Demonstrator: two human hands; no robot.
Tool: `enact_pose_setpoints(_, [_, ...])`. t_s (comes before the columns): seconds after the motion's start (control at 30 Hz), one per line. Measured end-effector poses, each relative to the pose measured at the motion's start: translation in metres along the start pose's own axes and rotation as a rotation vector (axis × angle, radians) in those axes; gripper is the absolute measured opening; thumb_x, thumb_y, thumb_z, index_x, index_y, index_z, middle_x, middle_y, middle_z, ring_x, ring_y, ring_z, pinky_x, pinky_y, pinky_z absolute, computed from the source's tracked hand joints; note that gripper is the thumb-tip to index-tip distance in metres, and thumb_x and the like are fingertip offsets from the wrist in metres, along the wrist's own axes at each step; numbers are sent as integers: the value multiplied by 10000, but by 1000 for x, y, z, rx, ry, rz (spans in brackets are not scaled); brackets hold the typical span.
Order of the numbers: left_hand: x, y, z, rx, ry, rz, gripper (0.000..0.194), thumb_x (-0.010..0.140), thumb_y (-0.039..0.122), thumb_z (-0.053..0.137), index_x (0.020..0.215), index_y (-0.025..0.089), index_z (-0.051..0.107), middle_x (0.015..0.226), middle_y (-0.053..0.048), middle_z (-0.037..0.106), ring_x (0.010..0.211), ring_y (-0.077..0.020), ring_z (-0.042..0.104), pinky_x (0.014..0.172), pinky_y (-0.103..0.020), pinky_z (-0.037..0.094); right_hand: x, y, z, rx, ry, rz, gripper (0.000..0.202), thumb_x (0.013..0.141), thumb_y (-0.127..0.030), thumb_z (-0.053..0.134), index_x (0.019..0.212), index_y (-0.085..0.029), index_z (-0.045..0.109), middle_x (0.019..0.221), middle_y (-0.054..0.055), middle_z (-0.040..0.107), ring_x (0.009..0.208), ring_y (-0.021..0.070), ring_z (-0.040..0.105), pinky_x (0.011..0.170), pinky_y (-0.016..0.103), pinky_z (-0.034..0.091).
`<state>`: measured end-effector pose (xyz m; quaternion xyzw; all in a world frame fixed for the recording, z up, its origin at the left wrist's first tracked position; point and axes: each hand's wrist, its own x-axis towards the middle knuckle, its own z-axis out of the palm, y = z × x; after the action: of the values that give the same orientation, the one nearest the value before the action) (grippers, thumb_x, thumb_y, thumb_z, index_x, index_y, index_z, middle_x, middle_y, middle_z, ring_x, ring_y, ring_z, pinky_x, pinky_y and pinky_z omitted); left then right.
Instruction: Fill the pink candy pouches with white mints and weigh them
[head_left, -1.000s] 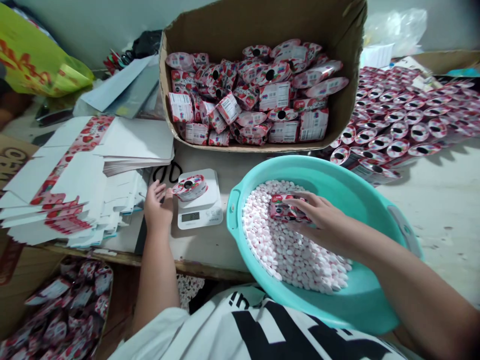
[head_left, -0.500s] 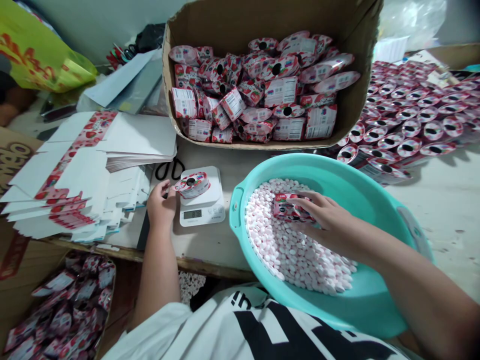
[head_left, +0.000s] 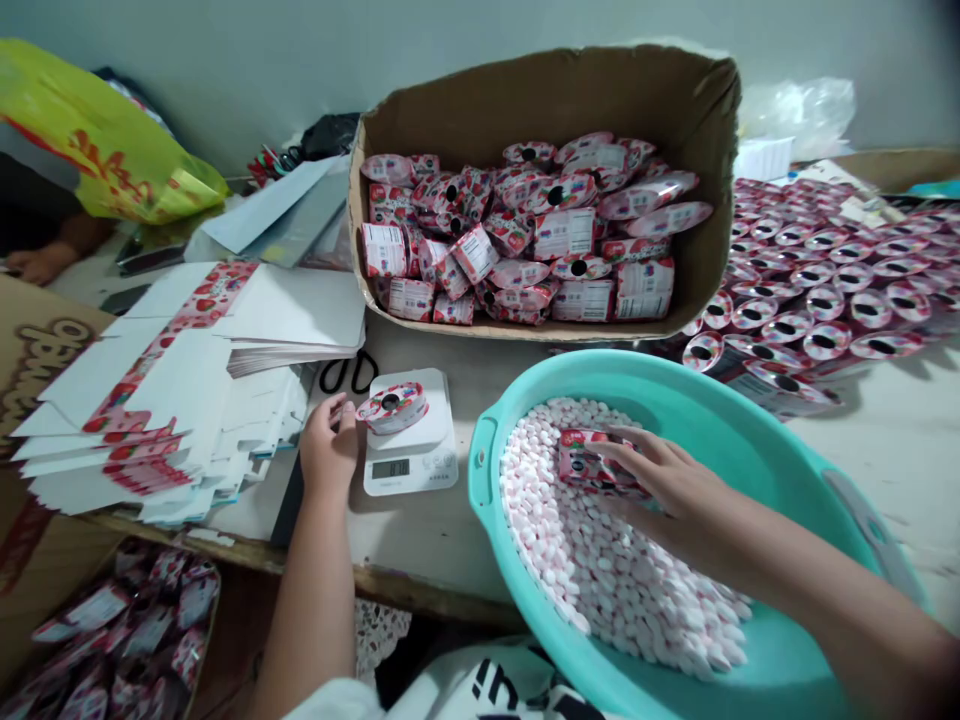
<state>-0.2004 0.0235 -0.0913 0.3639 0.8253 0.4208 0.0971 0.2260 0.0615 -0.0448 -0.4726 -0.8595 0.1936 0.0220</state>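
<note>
My left hand (head_left: 330, 445) is beside a white digital scale (head_left: 410, 470), its fingers loosely bent and nothing visible between them. On the scale's plate rests a small strawberry-printed pack (head_left: 397, 409) with a dark round hole in its top. My fingertips are close to the pack's left end; whether they touch it I cannot tell. Inside a turquoise basin (head_left: 491, 465), my right hand (head_left: 660, 475) grips another strawberry-printed pack (head_left: 577, 460) lying sideways over small white and pale pink candies (head_left: 600, 560). Part of that pack is hidden under my fingers.
Behind the basin stands a cardboard box (head_left: 540, 90) of printed packs. Many open-topped packs (head_left: 825, 290) stand at the right. Flat printed cartons (head_left: 172, 370) and black-handled scissors (head_left: 352, 373) lie left. Another person's hand (head_left: 45, 262) is at the far left, below a yellow bag (head_left: 97, 150).
The camera view has tilted upward, so everything sits lower in the picture. Both hands stay in nearly the same places, and the pack on the scale has not visibly moved.
</note>
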Motion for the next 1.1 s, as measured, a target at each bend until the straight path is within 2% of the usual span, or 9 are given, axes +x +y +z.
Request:
enact_pose_setpoints(0.1, [-1, 2, -2, -2, 10, -6, 425, 932, 446, 474, 1181, 174, 685, 1128, -116, 718, 1017, -258, 687, 942, -398, 550, -2, -1, -3, 37, 16, -10, 503, 945, -553, 474, 1384, -321, 558, 1473, 129, 504, 1335, 370, 498, 989, 573, 520])
enact_pose_setpoints(0.3, [-2, 3, -5, 5, 1, 3, 445, 938, 522, 470, 1173, 209, 682, 1129, -111, 711, 1036, -289, 672, 955, -454, 527, -1, -35, -35, 275, 294, -158, 283, 1000, -317, 477, 1234, -302, 637, 1349, 124, 591, 1237, 289, 584, 966, 461, 545])
enact_pose_setpoints(0.5, [1, -3, -2, -33, -36, 22, 471, 909, 538, 524, 1205, 201, 669, 1151, -121, 698, 1020, -288, 680, 925, -441, 537, 7, -64, -32, 154, -104, -378, 303, 955, -161, 494, 1159, -269, 692, 1097, 89, 703, 1049, 250, 646, 907, 433, 537])
enact_pose_setpoints(0.6, [-1, -2, -3, -76, -4, 54, 480, 912, 540, 520, 1183, 175, 674, 1123, -121, 704, 994, -266, 683, 919, -413, 545, 7, -67, -23, 91, -141, -378, 277, 934, -169, 541, 1135, -274, 701, 1163, 76, 700, 1139, 273, 613, 976, 487, 492])
enact_pose_setpoints(0.7, [-9, 4, -10, -161, 93, 234, 424, 944, 503, 477, 1059, 159, 696, 1064, -111, 712, 994, -238, 676, 922, -376, 545, 6, -65, -21, 95, -142, -393, 294, 952, -201, 539, 1190, -283, 692, 1177, 74, 703, 1135, 268, 623, 979, 489, 495])
enact_pose_setpoints(0.77, [-16, 10, -13, -225, 111, 399, 376, 939, 465, 503, 1052, 155, 683, 1063, -110, 707, 1008, -225, 673, 943, -362, 542, 7, -61, -23, 136, -91, -397, 290, 973, -228, 518, 1198, -273, 695, 1182, 85, 701, 1111, 255, 643, 953, 452, 522])
enact_pose_setpoints(0.87, [-22, 17, -15, -202, -58, 533, 447, 859, 419, 636, 1222, 160, 626, 1216, -125, 674, 1085, -237, 664, 976, -362, 542, 9, -54, -30, 259, 85, -383, 261, 997, -250, 483, 1110, -241, 718, 1188, 106, 700, 1090, 233, 663, 920, 385, 548])
enact_pose_setpoints(0.97, [-20, 27, -13, -95, -166, 584, 426, 821, 398, 680, 1187, 183, 663, 1212, -109, 694, 1117, -258, 660, 1020, -389, 527, 11, -51, -38, 369, 297, -323, 225, 998, -264, 491, 1016, -231, 713, 1089, 97, 725, 1008, 221, 687, 861, 356, 564])
enact_pose_setpoints(1.1, [-21, 72, -8, -183, -163, 594, 373, 773, 432, 711, 1084, 226, 709, 1124, -86, 730, 995, -281, 698, 950, -462, 575, 4, -53, -50, 469, 509, -282, 177, 980, -246, 516, 979, -226, 692, 1012, 76, 724, 958, 206, 693, 836, 351, 573])
